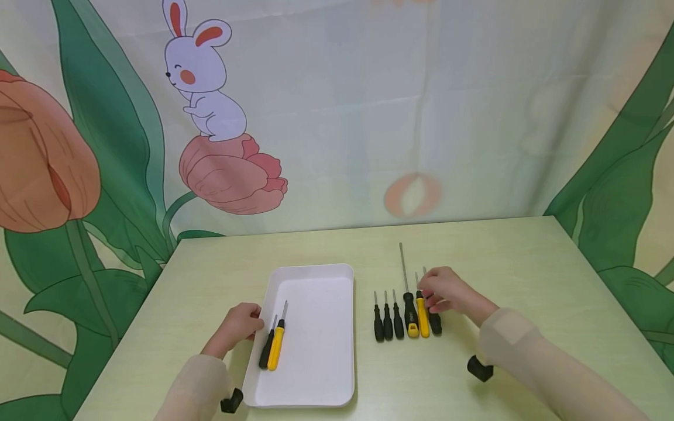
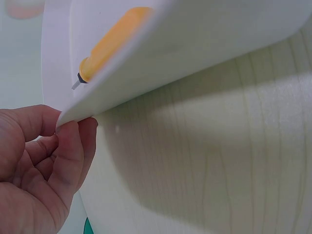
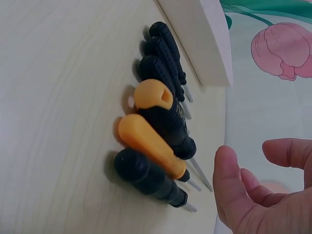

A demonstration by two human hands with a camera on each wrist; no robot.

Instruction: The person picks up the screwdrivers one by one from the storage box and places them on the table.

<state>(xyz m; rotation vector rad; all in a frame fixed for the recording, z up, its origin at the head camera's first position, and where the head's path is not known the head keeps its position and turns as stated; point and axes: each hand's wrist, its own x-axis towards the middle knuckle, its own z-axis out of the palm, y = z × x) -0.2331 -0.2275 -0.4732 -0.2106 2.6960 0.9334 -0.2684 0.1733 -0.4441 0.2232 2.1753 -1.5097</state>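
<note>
Rising at the far left of the printed backdrop (image 1: pixel 342 88), a large orange tulip (image 1: pixel 47 158) is shown, and to its right a white rabbit (image 1: pixel 197 70) is seated on a pink flower (image 1: pixel 226 175). Below, on the pale table (image 1: pixel 526 263), the left rim of a white tray (image 1: pixel 326 333) is pinched between the thumb and fingers of the left hand (image 1: pixel 239 324), as is seen closely from the left wrist. Inside the tray, toward its left side, a slim black screwdriver (image 1: pixel 267 349) and, just to its right, a yellow-handled screwdriver (image 1: pixel 276 346) are laid alongside each other, tips pointed toward the backdrop.

To the right of the tray, six more are lined up on the table, their shafts likewise directed at the backdrop. Three short black screwdrivers (image 1: pixel 388 328) are placed first; next to them is set a long screwdriver (image 1: pixel 409 310), its black handle ended in yellow; then a second yellow screwdriver (image 1: pixel 422 316); and last a stout black screwdriver (image 1: pixel 434 324), partly covered in the head view by the right hand (image 1: pixel 447 290). That hand is held over the row's right end, its thumb and fingers spread apart; whether any shaft is touched cannot be told.
</note>
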